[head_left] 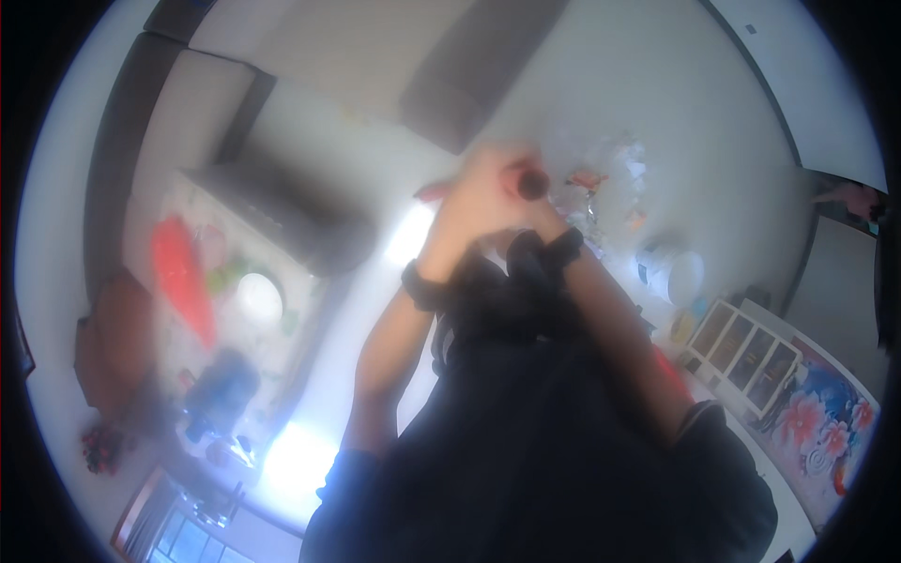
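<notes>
My left hand [474,206] and my right hand [542,218] meet in front of me, pressed close together. Both look closed around a red, rod-like thing with a dark round end [532,184], which points up toward me. A bit of red also shows just left of my left hand. The rest of the rod is hidden by my hands, and blur hides how the fingers lie. Dark bands circle both wrists. Right beside my hands, a scatter of crumpled litter [587,178] with shiny, whitish and reddish pieces lies on the pale floor [732,141].
To the right stand a white bucket-like container [678,277], a white-framed rack [746,357] and a flower-printed surface [821,422]. At left, a table [282,357] carries a red bag-like thing [183,277], a white round dish [259,298] and a blue item [223,389]. Grey-brown furniture [479,70] lies ahead.
</notes>
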Action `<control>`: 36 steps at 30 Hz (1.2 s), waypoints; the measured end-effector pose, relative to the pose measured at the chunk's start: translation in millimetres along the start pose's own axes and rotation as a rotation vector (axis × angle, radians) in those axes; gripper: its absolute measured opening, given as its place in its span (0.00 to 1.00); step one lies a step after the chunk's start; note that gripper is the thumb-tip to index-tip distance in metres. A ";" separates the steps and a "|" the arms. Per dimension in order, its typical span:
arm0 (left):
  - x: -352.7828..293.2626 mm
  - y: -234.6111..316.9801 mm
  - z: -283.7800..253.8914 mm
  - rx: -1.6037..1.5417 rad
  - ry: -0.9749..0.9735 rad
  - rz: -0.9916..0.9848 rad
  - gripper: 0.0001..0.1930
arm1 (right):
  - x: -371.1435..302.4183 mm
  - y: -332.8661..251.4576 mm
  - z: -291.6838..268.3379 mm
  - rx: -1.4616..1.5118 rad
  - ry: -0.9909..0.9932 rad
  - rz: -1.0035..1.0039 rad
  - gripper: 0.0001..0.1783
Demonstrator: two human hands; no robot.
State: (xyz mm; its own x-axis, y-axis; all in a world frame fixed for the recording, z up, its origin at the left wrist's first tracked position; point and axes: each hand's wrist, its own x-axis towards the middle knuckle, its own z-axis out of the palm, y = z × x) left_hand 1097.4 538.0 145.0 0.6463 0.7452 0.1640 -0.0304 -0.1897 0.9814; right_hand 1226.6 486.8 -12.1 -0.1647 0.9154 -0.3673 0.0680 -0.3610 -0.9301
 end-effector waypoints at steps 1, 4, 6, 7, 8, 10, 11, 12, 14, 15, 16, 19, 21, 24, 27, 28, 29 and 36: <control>8.1 -9.4 -7.1 0.020 0.033 -0.050 0.07 | 14.5 0.6 0.7 0.042 -0.020 0.031 0.15; 33.3 -36.8 -33.2 0.012 0.046 -0.187 0.06 | 68.1 3.2 2.0 0.182 -0.062 0.117 0.16; 52.1 -57.1 -44.0 -0.008 0.074 -0.262 0.06 | 101.7 5.9 -1.2 0.278 -0.059 0.191 0.16; 65.0 -64.2 -48.5 -0.044 0.115 -0.244 0.06 | 114.4 3.4 -3.1 0.327 -0.040 0.221 0.17; 78.1 -71.2 -54.0 -0.081 0.156 -0.225 0.06 | 127.9 0.3 -3.7 0.368 -0.008 0.245 0.17; 110.1 -89.6 -66.6 -0.030 0.147 -0.249 0.05 | 149.3 0.7 -13.6 0.364 0.108 0.171 0.18; 127.7 -95.5 -67.4 0.011 0.160 -0.228 0.07 | 161.2 3.5 -24.3 0.201 0.252 -0.100 0.30; 132.5 -104.5 -74.6 0.064 0.191 -0.222 0.09 | 169.3 -4.1 -24.9 0.217 0.247 -0.087 0.30; 132.4 -123.7 -95.9 0.031 0.182 -0.261 0.18 | 191.4 -41.0 -28.3 -0.035 0.152 -0.119 0.33; 144.4 -135.9 -90.1 0.016 0.133 -0.275 0.22 | 196.7 -30.6 -45.6 0.017 0.149 -0.185 0.32; 140.5 -147.0 -95.6 0.017 0.109 -0.305 0.26 | 199.2 -32.8 -50.3 0.022 0.155 -0.177 0.32; 130.8 -179.1 -109.4 0.143 0.069 -0.221 0.36 | 200.0 -25.5 -63.4 -0.054 -0.102 0.110 0.39; 128.2 -198.4 -108.3 0.125 0.040 -0.221 0.39 | 192.1 2.8 -62.2 -0.572 0.124 0.133 0.50; 97.3 -227.4 -122.2 0.787 0.049 -0.352 0.46 | 181.3 39.1 -51.3 -0.189 0.028 0.202 0.52; 40.6 -269.9 -138.8 0.838 -0.158 -0.579 0.42 | 167.3 74.1 -24.2 -0.038 -0.144 0.027 0.31; 24.0 -282.5 -139.0 0.883 -0.292 -0.608 0.40 | 159.4 90.2 -16.2 -0.066 -0.191 -0.084 0.26; 13.7 -293.9 -112.9 0.758 -0.466 -0.429 0.37 | 130.8 120.6 -35.6 -0.150 -0.149 -0.190 0.22; -77.2 -279.6 -77.1 -0.014 -0.762 -0.584 0.18 | -16.3 78.9 50.7 0.241 0.301 0.286 0.16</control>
State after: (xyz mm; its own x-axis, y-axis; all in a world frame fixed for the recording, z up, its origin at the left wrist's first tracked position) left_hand 997.2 582.8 -134.4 0.8842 0.1025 -0.4558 0.4479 0.0913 0.8894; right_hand 1184.8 434.3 -79.6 0.1219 0.7712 -0.6248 -0.1669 -0.6046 -0.7788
